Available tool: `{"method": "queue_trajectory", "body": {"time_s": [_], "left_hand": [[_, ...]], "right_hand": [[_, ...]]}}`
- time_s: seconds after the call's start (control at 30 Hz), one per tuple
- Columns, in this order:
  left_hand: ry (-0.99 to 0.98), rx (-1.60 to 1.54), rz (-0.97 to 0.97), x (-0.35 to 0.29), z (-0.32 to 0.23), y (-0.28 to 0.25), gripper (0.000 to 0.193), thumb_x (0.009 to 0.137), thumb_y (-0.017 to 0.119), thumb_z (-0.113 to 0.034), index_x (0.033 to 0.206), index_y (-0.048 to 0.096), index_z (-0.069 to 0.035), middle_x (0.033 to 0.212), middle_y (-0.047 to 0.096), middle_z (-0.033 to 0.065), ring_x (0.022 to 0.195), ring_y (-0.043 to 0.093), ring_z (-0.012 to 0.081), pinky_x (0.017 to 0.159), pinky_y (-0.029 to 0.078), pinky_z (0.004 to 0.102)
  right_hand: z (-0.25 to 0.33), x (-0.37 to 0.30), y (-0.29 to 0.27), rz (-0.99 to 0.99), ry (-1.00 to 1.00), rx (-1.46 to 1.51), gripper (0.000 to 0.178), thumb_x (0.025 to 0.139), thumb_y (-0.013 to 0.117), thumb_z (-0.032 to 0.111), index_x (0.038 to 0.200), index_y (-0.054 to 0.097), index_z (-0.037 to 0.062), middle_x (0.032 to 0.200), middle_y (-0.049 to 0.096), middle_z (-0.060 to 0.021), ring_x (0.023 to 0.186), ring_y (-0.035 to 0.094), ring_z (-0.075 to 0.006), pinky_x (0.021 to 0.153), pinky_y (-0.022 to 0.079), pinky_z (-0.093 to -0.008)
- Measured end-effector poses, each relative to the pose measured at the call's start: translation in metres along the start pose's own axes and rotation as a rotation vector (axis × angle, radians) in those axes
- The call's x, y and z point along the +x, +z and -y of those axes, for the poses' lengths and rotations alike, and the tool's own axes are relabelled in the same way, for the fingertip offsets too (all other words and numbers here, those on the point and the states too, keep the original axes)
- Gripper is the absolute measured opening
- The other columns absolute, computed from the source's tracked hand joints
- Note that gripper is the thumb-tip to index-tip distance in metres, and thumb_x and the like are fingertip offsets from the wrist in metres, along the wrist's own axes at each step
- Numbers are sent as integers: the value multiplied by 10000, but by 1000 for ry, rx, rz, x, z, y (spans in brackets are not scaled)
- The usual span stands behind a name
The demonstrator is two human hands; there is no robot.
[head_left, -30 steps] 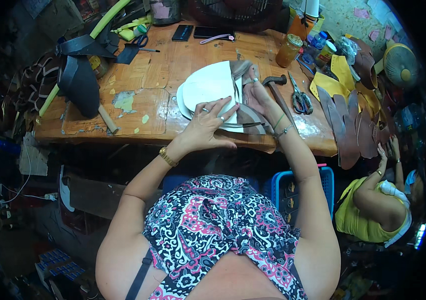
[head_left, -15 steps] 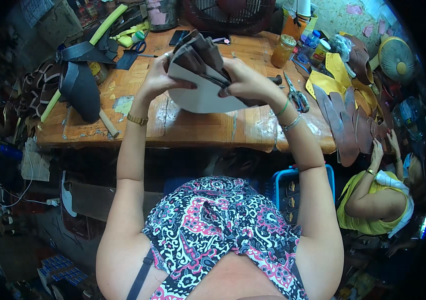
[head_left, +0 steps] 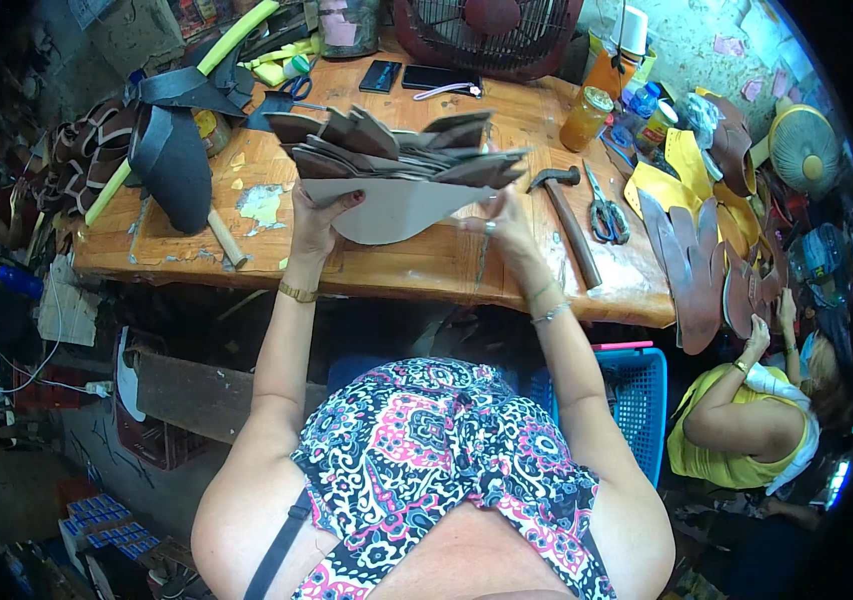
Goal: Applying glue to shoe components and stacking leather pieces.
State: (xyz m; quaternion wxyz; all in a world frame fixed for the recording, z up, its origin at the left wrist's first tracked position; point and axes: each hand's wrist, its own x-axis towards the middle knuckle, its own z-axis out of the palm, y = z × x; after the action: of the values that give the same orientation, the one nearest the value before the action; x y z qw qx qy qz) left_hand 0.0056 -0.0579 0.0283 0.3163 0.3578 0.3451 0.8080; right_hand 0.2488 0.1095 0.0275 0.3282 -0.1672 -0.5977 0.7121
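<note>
Above the near part of the table, a fanned stack of brown leather pieces [head_left: 376,140] is held up, its cut edges spread unevenly along the top. A pale grey-white rounded face [head_left: 396,212] of the stack is toward me. My left hand [head_left: 318,225] is closed on its left end, thumb across the pale face and most fingers hidden behind. At the other end, my right hand [head_left: 506,228] is round the lower right corner, thumb in front; its fingers are partly hidden and blurred by motion.
Right of the stack, a hammer [head_left: 571,225] and scissors [head_left: 606,215] lie on the wooden table [head_left: 426,265]. Beyond are a jar [head_left: 586,118], two phones and a fan [head_left: 486,35]. Leather pieces [head_left: 691,270] hang over the right edge near another person [head_left: 746,430]. A blue basket [head_left: 636,405] stands below.
The stack has turned and its pieces now fan wider across the top. My right hand has moved lower, toward the stack's right corner. The hammer has come into full view.
</note>
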Motion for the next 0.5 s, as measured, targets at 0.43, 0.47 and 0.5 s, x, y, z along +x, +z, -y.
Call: {"method": "queue_trajectory", "body": {"time_s": [0.43, 0.47, 0.5], "left_hand": [[28, 60, 21, 7, -16, 6, 1164, 695, 907, 38, 1635, 247, -151, 1381, 572, 57, 1226, 590, 183, 1086, 505, 341], [17, 81, -2, 7, -14, 5, 1090, 709, 924, -25, 1597, 299, -119, 1319, 591, 59, 1187, 606, 177, 1048, 522, 339], [5, 102, -25, 6, -12, 5, 1024, 723, 942, -88, 1559, 351, -88, 1257, 610, 60, 1148, 621, 171, 1010, 540, 337]], "right_hand": [[30, 43, 63, -8, -477, -31, 1024, 651, 947, -14, 1529, 420, 24, 1215, 654, -74, 1078, 656, -154, 935, 580, -323], [26, 45, 59, -8, -478, -33, 1024, 651, 947, -14, 1529, 420, 24, 1215, 654, -74, 1078, 656, -154, 935, 580, -323], [24, 45, 54, 17, -358, -58, 977, 645, 958, 1, 1483, 458, 18, 1182, 676, -69, 1041, 665, -144, 932, 582, -323]]}}
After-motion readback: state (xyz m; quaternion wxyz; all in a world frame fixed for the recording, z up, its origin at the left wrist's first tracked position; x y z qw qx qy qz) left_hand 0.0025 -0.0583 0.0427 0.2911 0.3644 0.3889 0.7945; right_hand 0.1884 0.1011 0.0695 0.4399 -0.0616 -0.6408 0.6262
